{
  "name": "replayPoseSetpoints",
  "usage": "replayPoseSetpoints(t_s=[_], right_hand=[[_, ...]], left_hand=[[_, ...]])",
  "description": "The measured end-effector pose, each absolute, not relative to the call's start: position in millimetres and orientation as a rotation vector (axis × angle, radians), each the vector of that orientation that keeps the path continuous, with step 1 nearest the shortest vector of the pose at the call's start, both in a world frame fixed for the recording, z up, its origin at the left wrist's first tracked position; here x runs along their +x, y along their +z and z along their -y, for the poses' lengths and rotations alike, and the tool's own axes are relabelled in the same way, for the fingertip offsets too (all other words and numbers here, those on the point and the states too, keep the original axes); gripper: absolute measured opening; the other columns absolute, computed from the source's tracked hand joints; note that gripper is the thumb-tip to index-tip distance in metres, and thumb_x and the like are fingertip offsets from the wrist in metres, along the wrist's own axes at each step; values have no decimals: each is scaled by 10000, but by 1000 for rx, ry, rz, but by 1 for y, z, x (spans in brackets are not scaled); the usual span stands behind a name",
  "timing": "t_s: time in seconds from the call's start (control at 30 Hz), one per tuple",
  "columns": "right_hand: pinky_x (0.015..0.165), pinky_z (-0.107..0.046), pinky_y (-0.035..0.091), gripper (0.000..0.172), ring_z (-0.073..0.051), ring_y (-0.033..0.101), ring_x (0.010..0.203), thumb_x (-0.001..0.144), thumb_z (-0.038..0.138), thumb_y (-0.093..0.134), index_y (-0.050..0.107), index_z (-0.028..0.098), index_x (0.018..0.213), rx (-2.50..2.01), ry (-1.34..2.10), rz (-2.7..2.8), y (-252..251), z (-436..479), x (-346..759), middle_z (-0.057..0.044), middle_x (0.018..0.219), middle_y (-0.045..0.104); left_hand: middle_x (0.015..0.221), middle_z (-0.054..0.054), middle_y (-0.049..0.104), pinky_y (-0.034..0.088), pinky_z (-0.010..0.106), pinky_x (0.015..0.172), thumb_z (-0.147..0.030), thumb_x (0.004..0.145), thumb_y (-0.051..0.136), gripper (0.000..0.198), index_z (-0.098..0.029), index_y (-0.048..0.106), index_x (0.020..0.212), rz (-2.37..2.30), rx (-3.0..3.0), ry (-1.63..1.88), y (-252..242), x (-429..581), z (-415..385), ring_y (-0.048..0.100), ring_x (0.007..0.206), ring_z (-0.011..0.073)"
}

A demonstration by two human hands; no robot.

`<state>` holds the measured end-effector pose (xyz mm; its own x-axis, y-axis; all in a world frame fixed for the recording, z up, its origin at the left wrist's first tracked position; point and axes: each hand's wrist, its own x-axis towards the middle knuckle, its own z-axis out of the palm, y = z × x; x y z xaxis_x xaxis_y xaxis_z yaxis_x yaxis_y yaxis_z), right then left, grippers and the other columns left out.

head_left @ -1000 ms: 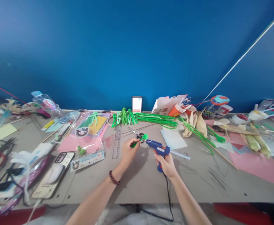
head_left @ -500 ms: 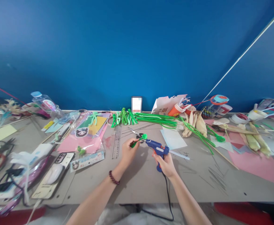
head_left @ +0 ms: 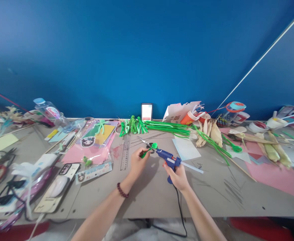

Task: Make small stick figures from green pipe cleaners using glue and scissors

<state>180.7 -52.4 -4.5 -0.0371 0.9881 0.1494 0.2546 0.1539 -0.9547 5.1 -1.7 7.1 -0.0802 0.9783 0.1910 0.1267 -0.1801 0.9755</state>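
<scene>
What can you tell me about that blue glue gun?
It is a small blue plastic glue gun, gripped by the right hand above the table. Its nozzle points left, at the green fuzzy piece in the left hand. A pale glue stick juts from its back; a black cord trails from the handle.

**Tally on the desk (head_left: 152, 197)**

Two hands are in view: left hand (head_left: 136, 163) and right hand (head_left: 178, 176). One blue glue gun (head_left: 168, 157) sits in the right, one green pipe-cleaner piece (head_left: 150, 149) in the left. Just beyond the hands lies one pair of scissors (head_left: 143, 141). Left of the left hand is one ruler (head_left: 125, 152). Far beyond stands one phone (head_left: 147, 111), and far left is one plastic bottle (head_left: 48, 110). The loose green pipe cleaners (head_left: 169, 127) are too many to count.
</scene>
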Motion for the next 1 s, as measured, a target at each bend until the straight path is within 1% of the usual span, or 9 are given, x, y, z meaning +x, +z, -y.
replayPoseSetpoints(t_s=[0.1, 0.27, 0.53, 0.6, 0.77, 0.9, 1.0], right_hand=[[452, -212, 336, 210, -89, 404, 466, 824, 333, 527, 582, 147, 742, -1273, 961, 1460, -7, 53, 181, 27, 530, 438], [450, -212, 337, 218, -88, 406, 462, 825, 345, 531, 578, 148, 743, -1251, 981, 1387, -10, 52, 183, 26, 529, 444], [448, -213, 342, 230, -88, 416, 454, 821, 364, 538, 563, 150, 740, -1210, 1031, 1329, -6, 52, 180, 24, 527, 465], [449, -212, 343, 224, -87, 418, 453, 819, 359, 540, 563, 151, 739, -1207, 1028, 1331, -6, 52, 180, 25, 525, 470], [445, -209, 341, 222, -87, 416, 452, 807, 358, 551, 568, 149, 735, -1227, 1043, 1336, -6, 51, 180, 29, 508, 465], [418, -203, 314, 245, -79, 384, 430, 803, 383, 547, 571, 145, 752, -1258, 1092, 1320, -3, 51, 179, 39, 489, 445], [419, -205, 316, 264, -81, 388, 429, 800, 396, 542, 567, 145, 726, -1297, 1078, 1341, -1, 50, 179, 37, 484, 449]], left_hand=[[625, 7, 577, 371, 220, 547, -339, 734, 629, 194, -149, 616, 699, -1253, 1325, 1375, 9, 6, 3, 496, 574, 109], [566, -17, 543, 301, 199, 420, -372, 714, 644, 221, -156, 598, 716, -1259, 1135, 1345, 12, 5, 1, 409, 447, 73], [575, -24, 550, 250, 184, 378, -421, 661, 688, 298, -146, 587, 716, -1190, 979, 1321, 12, 5, -2, 388, 399, 44], [589, -17, 562, 266, 184, 380, -441, 665, 682, 317, -146, 575, 706, -1162, 955, 1284, 13, 5, -2, 417, 404, 49], [617, 13, 611, 353, 191, 439, -470, 689, 654, 334, -144, 582, 715, -1074, 891, 1205, 13, 4, -2, 504, 459, 72], [634, 16, 622, 386, 203, 475, -488, 708, 634, 354, -144, 609, 787, -1032, 887, 1182, 15, 5, -1, 522, 484, 83], [619, 17, 612, 393, 214, 498, -508, 713, 624, 369, -143, 604, 768, -1011, 938, 1157, 17, 6, 1, 523, 502, 93]])
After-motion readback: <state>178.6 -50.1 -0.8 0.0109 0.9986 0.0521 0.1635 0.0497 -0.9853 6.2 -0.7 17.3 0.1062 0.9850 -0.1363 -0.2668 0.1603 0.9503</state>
